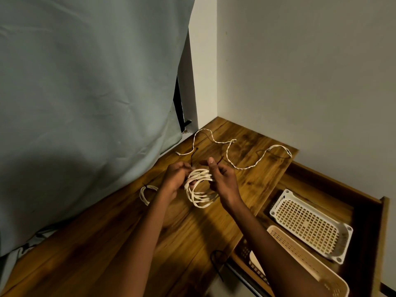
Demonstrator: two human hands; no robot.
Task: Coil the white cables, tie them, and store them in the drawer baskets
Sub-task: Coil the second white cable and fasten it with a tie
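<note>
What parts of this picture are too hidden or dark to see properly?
- Head view: the tie on the coiled cable is thin and dark; the left hand and right hand cover where it wraps.
- The beige basket is cut off by the bottom edge.
- The small coil is partly behind the left forearm.

Both bare forearms extend forward and converge toward the centre of the view, raised above the work surface. The left hand (pixel 174 179) is held with its back toward the camera, fingers curled inward and pinching at the fingertips. The right hand (pixel 222 179) sits just beside it, palm turned toward the left, thumb (pixel 211 162) raised upright, remaining fingers curled inward in a grip. The two hands are level and close together, not touching.
</note>
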